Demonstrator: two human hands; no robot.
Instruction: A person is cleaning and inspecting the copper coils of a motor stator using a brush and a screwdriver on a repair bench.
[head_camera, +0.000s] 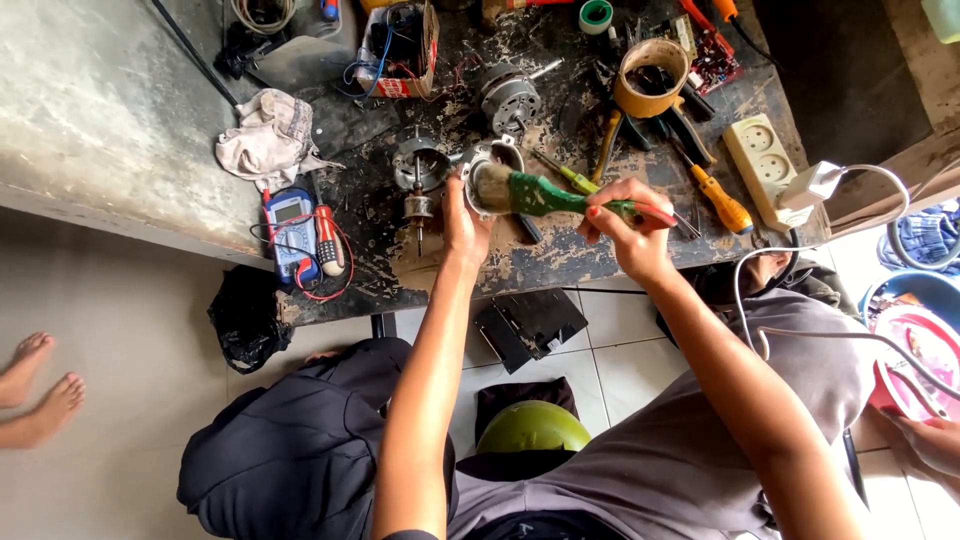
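My left hand (462, 222) grips the motor housing (492, 172) near the table's front edge; right hand (625, 225) pinches the green brush (545, 194), bristles inside. Housing looks dusty; rotor (418, 205) lies beside, unassembled.

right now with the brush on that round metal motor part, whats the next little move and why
Probably a short sweep of the paintbrush across the open face of the round metal housing. The right hand grips the green handle, the bristles already sit against the opening, and the left hand steadies the part from below, above the worn workbench.
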